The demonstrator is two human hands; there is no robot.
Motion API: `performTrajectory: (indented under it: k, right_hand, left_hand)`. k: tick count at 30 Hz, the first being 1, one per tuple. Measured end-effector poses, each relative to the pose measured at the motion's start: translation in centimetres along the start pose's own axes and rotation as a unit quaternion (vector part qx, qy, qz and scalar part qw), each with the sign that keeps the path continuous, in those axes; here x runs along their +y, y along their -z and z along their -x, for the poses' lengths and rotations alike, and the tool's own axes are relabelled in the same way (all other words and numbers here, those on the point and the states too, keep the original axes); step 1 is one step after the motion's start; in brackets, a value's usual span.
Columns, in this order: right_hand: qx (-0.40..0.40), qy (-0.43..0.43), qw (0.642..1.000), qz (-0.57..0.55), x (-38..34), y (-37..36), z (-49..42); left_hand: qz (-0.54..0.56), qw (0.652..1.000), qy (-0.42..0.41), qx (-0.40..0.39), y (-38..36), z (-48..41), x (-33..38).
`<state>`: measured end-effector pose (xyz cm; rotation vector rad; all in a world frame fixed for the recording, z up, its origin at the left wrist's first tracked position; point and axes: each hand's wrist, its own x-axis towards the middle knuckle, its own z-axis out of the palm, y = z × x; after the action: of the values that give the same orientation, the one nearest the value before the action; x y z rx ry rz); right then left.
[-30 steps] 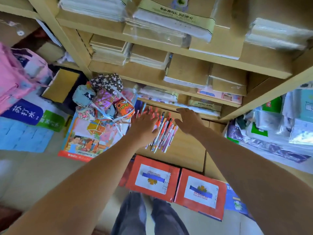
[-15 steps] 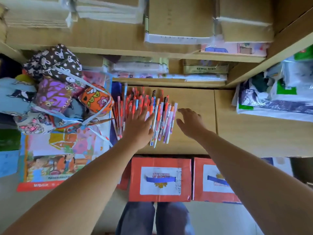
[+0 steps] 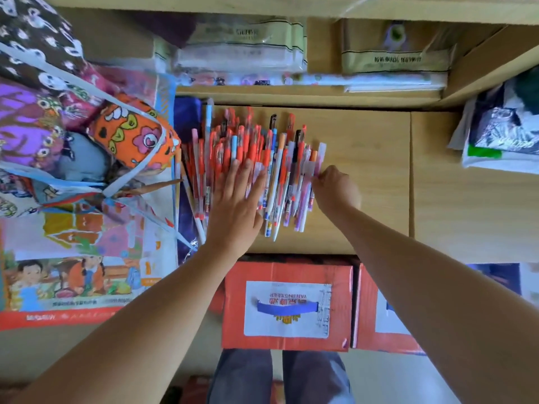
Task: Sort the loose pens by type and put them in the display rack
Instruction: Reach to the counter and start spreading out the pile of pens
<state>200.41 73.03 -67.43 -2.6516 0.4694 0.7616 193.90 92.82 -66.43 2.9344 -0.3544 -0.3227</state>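
Note:
A heap of loose pens (image 3: 256, 153) lies on the wooden shelf top (image 3: 364, 170), mostly red-capped ones on the left and white, blue and purple ones on the right. My left hand (image 3: 236, 205) rests flat on the middle of the heap with straight fingers. At the heap's right edge my right hand (image 3: 335, 188) has curled fingers pinching a pale purple pen (image 3: 306, 205). No display rack shows in this view.
Tied patterned pouches (image 3: 87, 135) and picture books (image 3: 73, 281) crowd the left side. Packaged paper stacks (image 3: 242, 51) fill the shelf behind the pens. Two red cartons (image 3: 287, 304) stand below the front edge, with bagged goods (image 3: 501, 132) at the right.
The view has closed in on the pens. My right hand moved left from the bare wood to the heap's right edge and curled onto a pen. My left hand stays flat on the pens.

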Motion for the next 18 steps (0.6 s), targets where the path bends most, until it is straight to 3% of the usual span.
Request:
performTrajectory:
  k: [3,7,13,18]
  right_hand:
    - [0.002,-0.012,0.999,-0.052,0.5,-0.1,-0.1]
    - [0.010,0.015,0.999,-0.038,0.8,-0.2,0.4]
    - [-0.030,-0.014,0.996,-0.081,1.2,-0.1,-0.1]
    - [-0.001,0.010,1.000,0.020,1.9,0.0,0.3]
  left_hand:
    - [0.006,1.000,0.010,0.025,0.0,0.0,0.1]
    - [-0.019,0.997,0.048,0.051,0.3,-0.1,0.8]
    - [0.006,0.992,0.108,0.060,1.0,-0.3,1.2]
    - [0.014,0.987,0.159,0.019,1.3,0.0,1.3]
